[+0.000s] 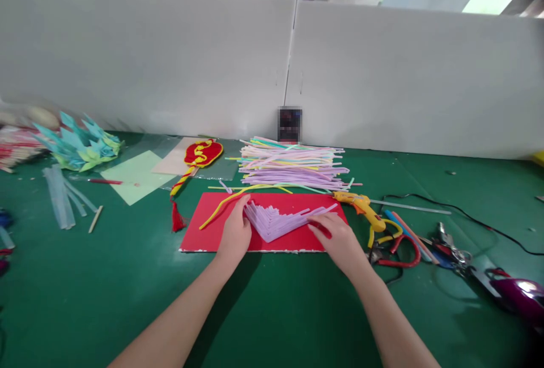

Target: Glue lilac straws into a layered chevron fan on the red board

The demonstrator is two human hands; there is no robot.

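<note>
A lilac V-shaped piece [275, 224] of interlaced pipe cleaners lies over a red board [212, 223] in front of me. My left hand [236, 227] grips its left end, thumb up near the edge. At the other side, my right hand [338, 239] pinches the right arm of the V, where several loose stem ends stick out past the fingers. A yellow pipe cleaner [221, 207] curves over the board's upper left. Behind the board lies a thick pile of pastel pipe cleaners [293, 166].
Right of the board are a yellow glue gun [361, 207], red-handled scissors [406, 252], pliers [454, 252] and a black cable [463, 209]. Leftward lie a red and yellow fan [203, 153], green paper [140, 175], clear glue sticks [59, 198] and a teal folded-paper piece [83, 144]. A white partition [170, 62] stands behind.
</note>
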